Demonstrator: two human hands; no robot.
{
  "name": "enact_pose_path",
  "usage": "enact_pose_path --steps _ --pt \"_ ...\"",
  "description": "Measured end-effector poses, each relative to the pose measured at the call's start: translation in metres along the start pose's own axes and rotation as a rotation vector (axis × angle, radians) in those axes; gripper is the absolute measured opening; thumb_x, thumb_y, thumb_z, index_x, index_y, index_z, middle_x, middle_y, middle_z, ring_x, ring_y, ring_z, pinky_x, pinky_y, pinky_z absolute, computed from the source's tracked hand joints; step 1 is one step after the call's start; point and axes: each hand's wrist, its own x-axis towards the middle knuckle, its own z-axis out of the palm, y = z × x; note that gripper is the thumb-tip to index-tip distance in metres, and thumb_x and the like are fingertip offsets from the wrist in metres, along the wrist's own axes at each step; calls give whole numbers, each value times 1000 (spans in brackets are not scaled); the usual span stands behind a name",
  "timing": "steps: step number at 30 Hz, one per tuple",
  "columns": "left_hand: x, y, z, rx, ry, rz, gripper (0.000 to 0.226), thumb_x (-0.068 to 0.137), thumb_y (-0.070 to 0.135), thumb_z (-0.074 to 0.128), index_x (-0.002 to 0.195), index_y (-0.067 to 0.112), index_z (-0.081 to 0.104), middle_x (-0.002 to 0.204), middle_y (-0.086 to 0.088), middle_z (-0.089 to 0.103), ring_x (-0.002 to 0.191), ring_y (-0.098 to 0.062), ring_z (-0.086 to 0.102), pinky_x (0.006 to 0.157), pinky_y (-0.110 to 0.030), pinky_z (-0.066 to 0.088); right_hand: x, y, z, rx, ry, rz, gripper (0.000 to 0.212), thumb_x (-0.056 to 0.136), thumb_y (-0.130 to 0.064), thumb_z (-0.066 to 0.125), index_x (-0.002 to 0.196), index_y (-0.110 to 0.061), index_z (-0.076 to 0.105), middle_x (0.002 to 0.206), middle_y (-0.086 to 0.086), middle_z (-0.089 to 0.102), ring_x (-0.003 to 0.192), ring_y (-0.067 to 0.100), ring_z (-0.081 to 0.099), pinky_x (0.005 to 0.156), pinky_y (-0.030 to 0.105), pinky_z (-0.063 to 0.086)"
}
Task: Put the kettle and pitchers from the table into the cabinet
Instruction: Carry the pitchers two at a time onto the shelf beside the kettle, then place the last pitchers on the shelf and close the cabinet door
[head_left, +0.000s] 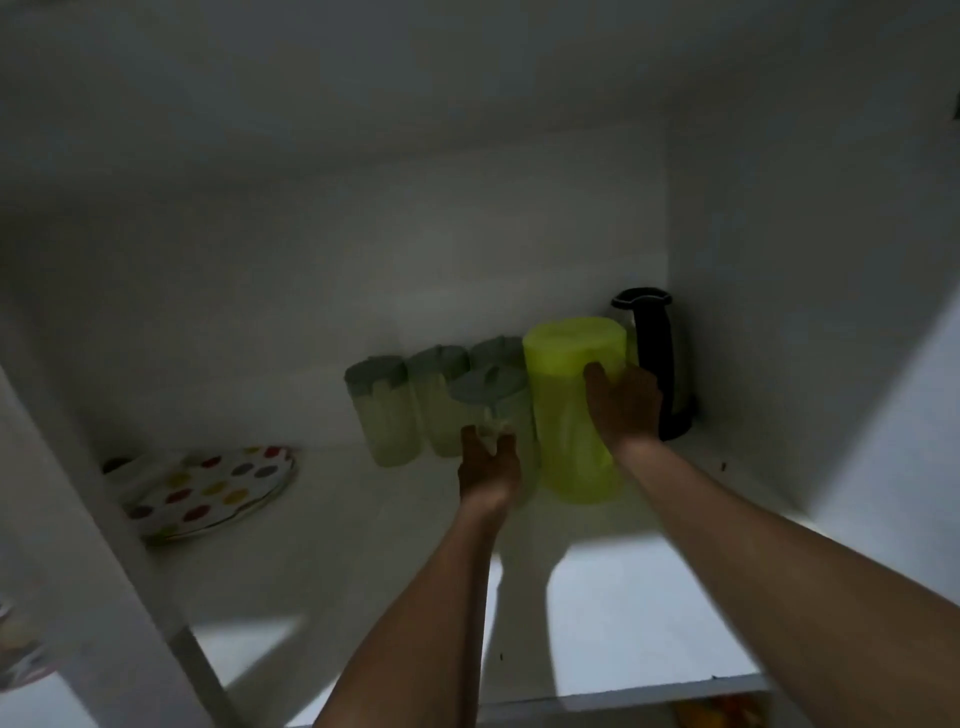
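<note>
Inside the white cabinet (597, 597), a tall yellow-green pitcher (566, 410) stands on the shelf, and my right hand (626, 408) grips its right side. Just left of it is a clear pitcher with a grey lid (488, 395); my left hand (488, 462) holds its handle low at the front. Behind and to the left stand three more clear grey-lidded pitchers (387, 410), close together. A black kettle (662, 364) sits in the back right corner, partly hidden by the yellow-green pitcher and my right hand.
A white plate with coloured dots (218, 491) lies on the shelf at the left. The cabinet's side wall (831, 312) rises close on the right, and a vertical frame post (78, 493) crosses the left. The shelf's front edge runs along the bottom.
</note>
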Motion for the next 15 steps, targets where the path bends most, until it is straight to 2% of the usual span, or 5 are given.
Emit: enact_pose_path --steps 4,7,9,12,15 --pt "-16 14 -10 65 -34 -35 99 71 67 55 157 30 23 155 -11 44 128 -37 56 105 -47 49 -4 6 7 -25 -28 13 53 70 -58 46 88 -10 58 109 25 68 104 40 64 81 39 48" --pt "-35 19 -22 135 -69 3 87 88 57 61 158 22 23 161 -8 35 142 -33 41 112 -35 39 -13 9 6 -92 -38 17 62 78 -53 49 108 -1 65 119 23 67 112 40 62 91 42 48" --pt "-41 16 -30 164 -37 57 77 87 54 65 148 16 37 150 -12 46 135 -33 47 105 -35 43 -26 9 0 -157 -46 31 64 81 -54 53 123 -6 60 128 18 62 119 39 58 96 43 47" --pt "-62 20 -46 214 16 132 69 81 53 71 131 13 45 130 -12 51 120 -33 53 91 -30 43 -52 -1 -20 -267 -13 -13 70 68 -60 57 121 -14 57 129 14 60 124 39 53 101 49 45" --pt "-88 25 -61 197 44 200 84 67 65 70 133 19 43 132 -13 53 124 -37 54 104 -41 46 -79 -17 -47 -304 -3 -21 53 75 -44 68 120 -18 56 131 13 57 129 37 47 106 48 39"
